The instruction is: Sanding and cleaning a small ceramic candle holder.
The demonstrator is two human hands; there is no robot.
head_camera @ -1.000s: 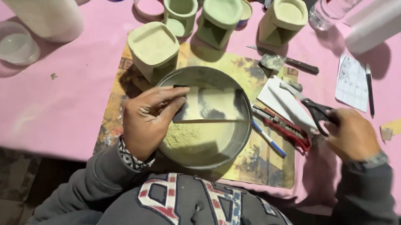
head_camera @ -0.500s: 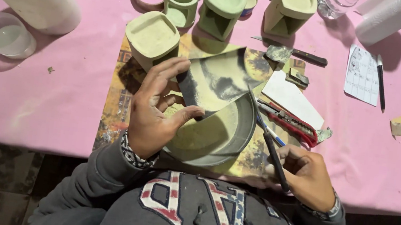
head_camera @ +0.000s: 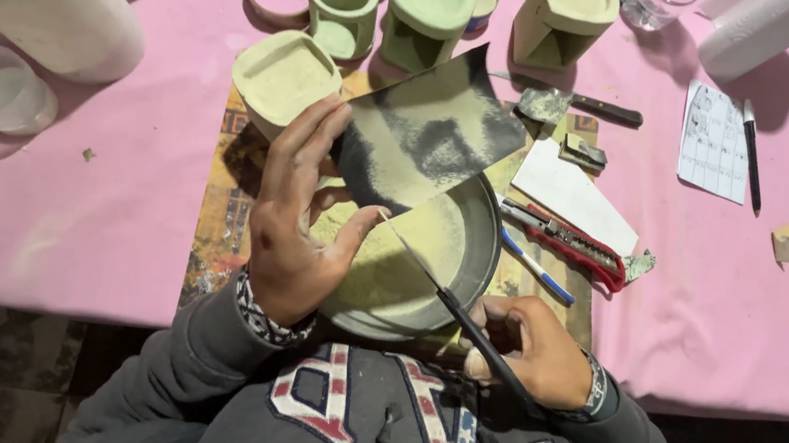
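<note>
- Left hand [head_camera: 294, 215] pinches a dark dusty sheet [head_camera: 429, 132], tilted above a round metal bowl [head_camera: 479, 261] of pale powder at the pink table's [head_camera: 69, 214] near edge.
- Right hand [head_camera: 533, 351] grips scissors [head_camera: 449, 307], blades meeting the sheet's lower edge.
- Pale clay pots [head_camera: 282, 75] crowd the far side.

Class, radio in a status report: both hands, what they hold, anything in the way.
Left hand holds dusty dark sheet tilted over round pan. Right hand grips scissors, tip at the sheet's lower edge. Red utility knife beside pan, clear.
</note>
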